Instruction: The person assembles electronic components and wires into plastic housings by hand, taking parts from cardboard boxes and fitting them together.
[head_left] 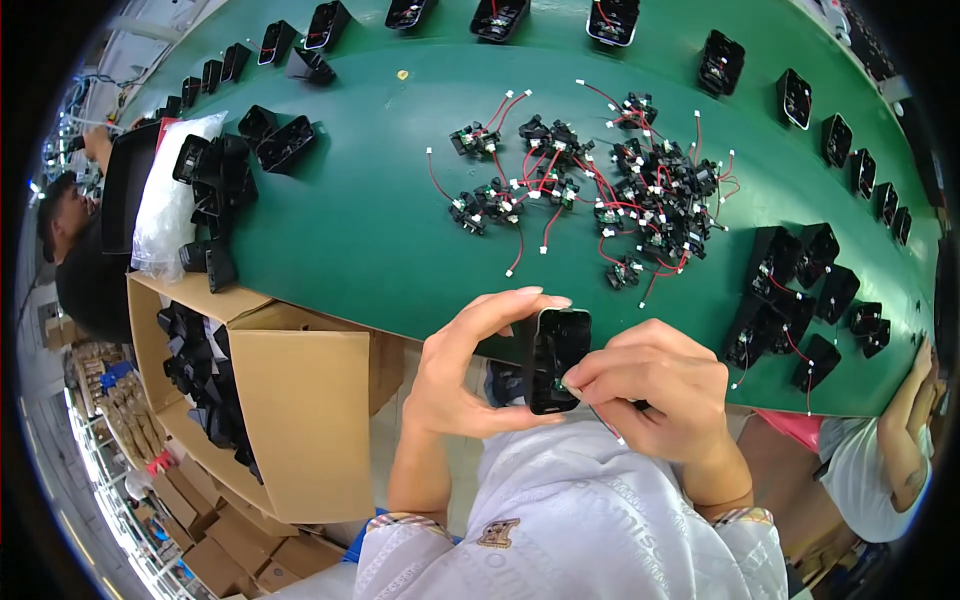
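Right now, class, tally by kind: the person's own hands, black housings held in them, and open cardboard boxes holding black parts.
own hands: 2, left hand and right hand
black housing held: 1
open cardboard box: 1
Total: 4

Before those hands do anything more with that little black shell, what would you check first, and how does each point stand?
1. Black housing firmly held by the left hand: ok, thumb and fingers wrap it.
2. Right hand fingertips at the housing's lower edge: ok, touching.
3. Small green part seated in the housing: cannot tell, fingers cover it.
4. More wired modules on the green table: ok, a heap lies ahead.
5. Empty housings in the cardboard box: ok, several show.
6. Loose red wires untangled: not ok, they cross in the heap.
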